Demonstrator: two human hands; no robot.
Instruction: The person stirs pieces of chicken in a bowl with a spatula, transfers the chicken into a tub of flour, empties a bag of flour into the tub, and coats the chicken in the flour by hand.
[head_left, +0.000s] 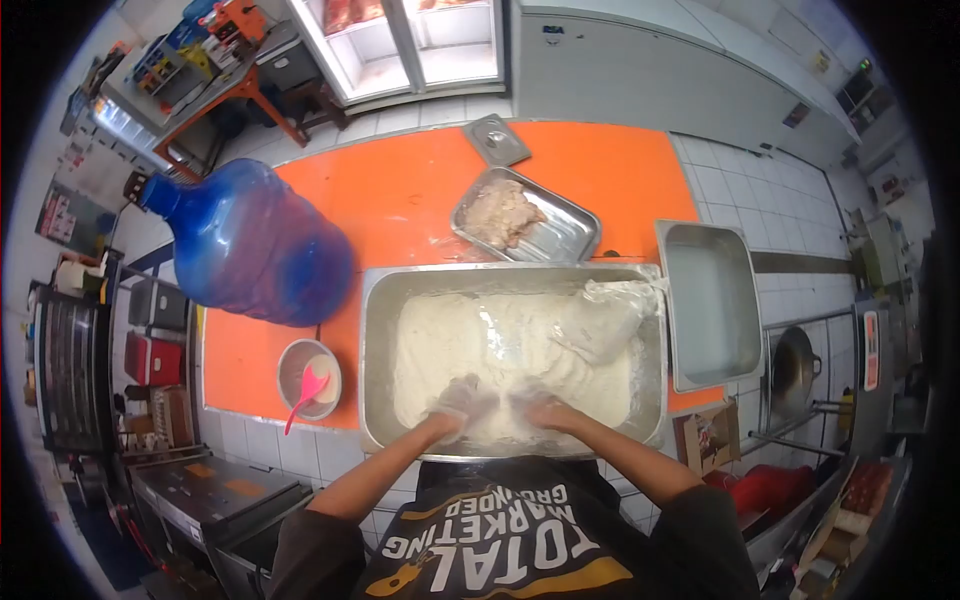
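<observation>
My left hand [463, 404] and my right hand [535, 406] are low in a large steel pan [375, 345] of white, flour-like powder [440, 335]. Both appear to wear thin clear gloves coated in powder. They face each other, a small gap apart, near the pan's front edge. Powder and blur hide the fingers, so their closure is unclear. A powder-dusted clear plastic bag [605, 320] lies at the right of the pan. Behind it stands a smaller steel tray [565, 230] with a pile of pale, raw-looking meat [502, 213].
A big blue water jug [265, 245] lies on the orange table [390, 165]. Near it, a metal bowl [290, 372] holds a pink scoop [311, 383]. A deep steel container [712, 310] with cloudy liquid stands right. A steel lid [497, 140] lies behind the tray.
</observation>
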